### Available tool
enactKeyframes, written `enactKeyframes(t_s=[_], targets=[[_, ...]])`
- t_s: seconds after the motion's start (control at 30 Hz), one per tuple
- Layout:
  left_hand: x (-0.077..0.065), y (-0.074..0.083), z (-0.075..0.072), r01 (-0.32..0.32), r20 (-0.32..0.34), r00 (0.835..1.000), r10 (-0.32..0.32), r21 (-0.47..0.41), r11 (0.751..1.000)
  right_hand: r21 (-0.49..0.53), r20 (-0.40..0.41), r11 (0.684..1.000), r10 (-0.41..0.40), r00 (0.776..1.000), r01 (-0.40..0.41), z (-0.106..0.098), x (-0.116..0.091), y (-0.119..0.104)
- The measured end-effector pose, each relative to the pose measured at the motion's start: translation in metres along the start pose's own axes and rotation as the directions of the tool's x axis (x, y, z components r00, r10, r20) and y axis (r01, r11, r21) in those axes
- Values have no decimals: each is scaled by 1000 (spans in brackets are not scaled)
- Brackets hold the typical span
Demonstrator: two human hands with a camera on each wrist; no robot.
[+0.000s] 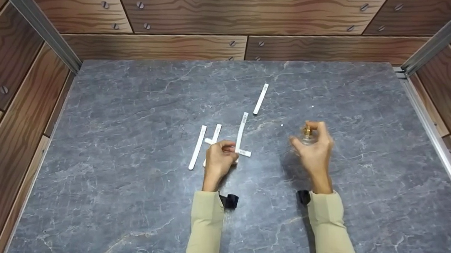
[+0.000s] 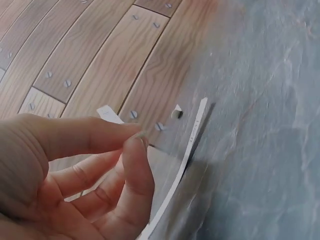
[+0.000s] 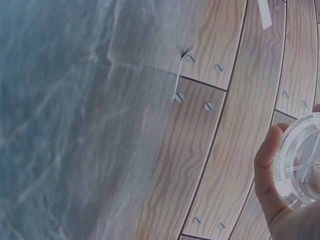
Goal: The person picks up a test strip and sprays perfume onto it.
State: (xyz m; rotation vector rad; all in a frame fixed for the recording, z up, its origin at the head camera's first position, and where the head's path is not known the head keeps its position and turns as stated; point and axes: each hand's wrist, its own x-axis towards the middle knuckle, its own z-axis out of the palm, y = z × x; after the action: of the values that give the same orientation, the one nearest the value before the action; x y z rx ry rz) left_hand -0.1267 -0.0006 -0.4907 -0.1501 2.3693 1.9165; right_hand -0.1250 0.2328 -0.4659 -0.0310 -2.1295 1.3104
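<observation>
Between thumb and index finger, my left hand (image 1: 218,161) pinches a white paper test strip (image 1: 244,153), whose printed end sticks out to the right. The pinched part is mostly hidden by the fingers. Just beyond that hand, another white strip (image 1: 241,129) lies lengthwise, seen curving past the fingertips in the left wrist view. To the right, my right hand (image 1: 316,148) grips a small clear glass perfume bottle (image 1: 308,139) with a gold neck (image 1: 307,130), index finger over its top. Its round ridged glass (image 3: 290,165) faces the right wrist camera.
One white strip (image 1: 197,147) lies left of the left hand, and another (image 1: 217,132) is partly covered by it. Farther back is a single strip (image 1: 261,98). The grey marbled tabletop (image 1: 131,100) is bounded by wood-patterned walls (image 1: 189,18) with metal corner rails (image 1: 47,35).
</observation>
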Motion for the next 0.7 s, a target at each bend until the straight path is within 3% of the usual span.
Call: enactKeyframes(t_s=[0.17,0.47,0.7], targets=[[0,1,4,-3,34,999,5,-54,999,-2,2,1000,-12,1000,12,2,0,-1],[-2,8,12,-73,15,997,72,110,991,4,6,999,-46,999,46,2,-1,0],[-7,12,17,-79,46,996,78,5,997,35,17,998,-59,998,58,5,-1,0]])
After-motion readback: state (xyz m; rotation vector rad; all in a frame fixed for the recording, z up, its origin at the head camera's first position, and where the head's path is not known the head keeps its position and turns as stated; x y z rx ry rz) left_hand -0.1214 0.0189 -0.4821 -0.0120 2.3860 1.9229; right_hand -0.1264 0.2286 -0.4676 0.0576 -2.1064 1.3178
